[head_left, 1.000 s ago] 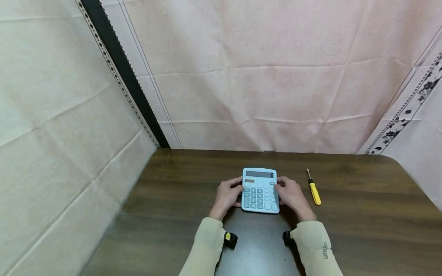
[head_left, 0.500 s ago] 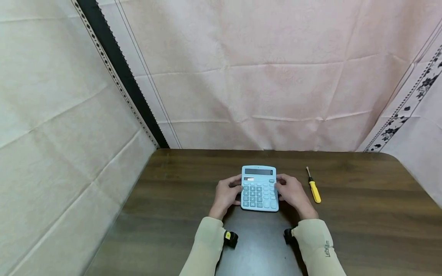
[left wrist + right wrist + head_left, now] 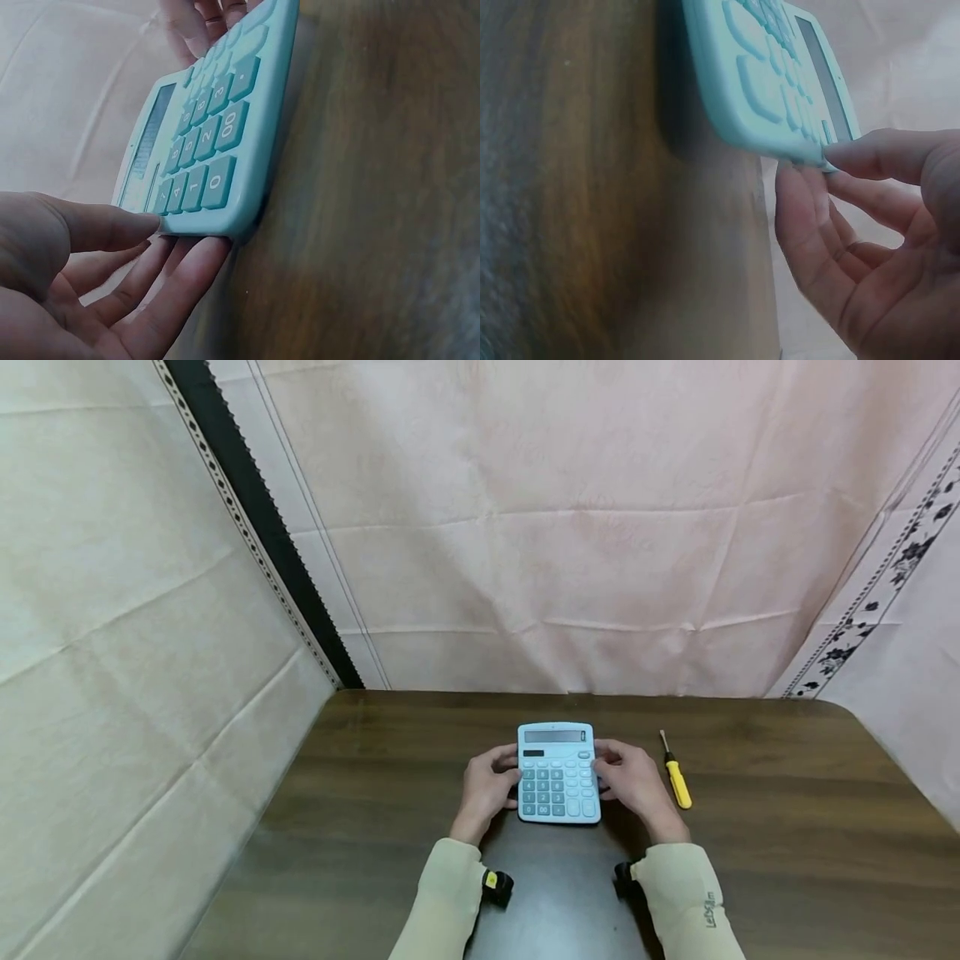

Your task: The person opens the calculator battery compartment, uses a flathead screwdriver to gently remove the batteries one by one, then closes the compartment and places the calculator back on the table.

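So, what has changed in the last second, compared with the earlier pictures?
Little changed. The light blue calculator looks shifted slightly toward the person, though the camera moved too. The left hand and right hand still grip its two sides. The yellow screwdriver stays on the wooden table.

Dark wood table (image 3: 787, 827); light blue calculator (image 3: 558, 772) at centre, yellow-handled screwdriver (image 3: 677, 779) near its right

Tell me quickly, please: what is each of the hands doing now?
Left hand: pinches the left edge of the calculator.
Right hand: pinches the calculator's right edge.
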{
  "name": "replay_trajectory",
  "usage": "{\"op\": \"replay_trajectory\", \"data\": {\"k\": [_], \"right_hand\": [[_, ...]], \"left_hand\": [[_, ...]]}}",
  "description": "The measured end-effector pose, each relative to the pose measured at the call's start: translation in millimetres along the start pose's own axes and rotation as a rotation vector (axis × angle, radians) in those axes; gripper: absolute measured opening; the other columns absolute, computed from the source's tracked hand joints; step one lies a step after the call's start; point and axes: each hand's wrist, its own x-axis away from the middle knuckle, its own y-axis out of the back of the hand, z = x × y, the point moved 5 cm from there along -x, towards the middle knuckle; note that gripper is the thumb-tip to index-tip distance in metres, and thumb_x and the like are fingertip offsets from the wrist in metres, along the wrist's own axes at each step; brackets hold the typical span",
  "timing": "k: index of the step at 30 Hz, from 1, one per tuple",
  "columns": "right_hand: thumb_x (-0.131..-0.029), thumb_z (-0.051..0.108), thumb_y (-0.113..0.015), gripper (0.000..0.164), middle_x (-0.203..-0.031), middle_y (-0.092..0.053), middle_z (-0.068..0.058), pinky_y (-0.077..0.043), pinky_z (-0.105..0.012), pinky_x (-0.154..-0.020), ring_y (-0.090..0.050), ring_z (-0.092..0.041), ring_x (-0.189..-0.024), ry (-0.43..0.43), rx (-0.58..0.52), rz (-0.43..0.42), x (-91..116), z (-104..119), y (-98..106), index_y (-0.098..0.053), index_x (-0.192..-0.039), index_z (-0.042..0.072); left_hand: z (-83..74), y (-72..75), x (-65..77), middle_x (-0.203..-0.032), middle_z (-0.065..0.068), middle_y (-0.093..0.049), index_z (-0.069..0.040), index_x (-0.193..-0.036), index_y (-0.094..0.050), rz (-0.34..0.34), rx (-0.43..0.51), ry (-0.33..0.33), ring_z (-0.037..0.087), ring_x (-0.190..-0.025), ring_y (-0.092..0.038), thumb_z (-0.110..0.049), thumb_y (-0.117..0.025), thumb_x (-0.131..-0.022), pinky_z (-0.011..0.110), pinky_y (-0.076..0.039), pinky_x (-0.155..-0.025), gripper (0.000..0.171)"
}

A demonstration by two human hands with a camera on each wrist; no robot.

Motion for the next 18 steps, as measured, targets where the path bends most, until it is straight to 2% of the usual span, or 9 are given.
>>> {"op": "replay_trajectory", "data": {"k": [6,14,18], "right_hand": [[-0.107,0.006,-0.061,0.043,-0.119,-0.063,-0.024,-0.064,-0.039,-0.073,-0.067,-0.027,-0.080,0.037,-0.011,-0.005,5,3,-1,-0.056,-0.149,-0.004],[-0.106,0.002,-0.058,0.044,-0.113,-0.063,-0.022,-0.064,-0.042,-0.079,-0.068,-0.031,-0.085,0.064,-0.029,-0.048,6,6,4,-0.056,-0.150,-0.004],[-0.106,0.002,-0.056,0.045,-0.114,-0.063,-0.022,-0.064,-0.042,-0.081,-0.069,-0.031,-0.087,0.066,-0.030,-0.062,6,8,6,-0.055,-0.151,-0.003]], "left_hand": [[2.9,0.6,2.3,-0.119,0.009,-0.070,-0.007,-0.135,-0.073,-0.011,-0.021,0.017,0.019,-0.087,-0.069,-0.002,-0.070,-0.100,0.033,-0.061,-0.058,0.035],[-7.1,2.0,0.9,-0.105,0.005,-0.067,-0.012,-0.129,-0.078,-0.055,-0.023,-0.077,0.017,-0.085,-0.068,-0.001,-0.072,-0.098,0.035,-0.063,-0.066,0.033],[-10.7,2.3,0.2,-0.101,0.006,-0.066,-0.012,-0.129,-0.078,-0.071,-0.035,-0.101,0.014,-0.081,-0.068,0.000,-0.073,-0.097,0.032,-0.063,-0.065,0.035]]}}
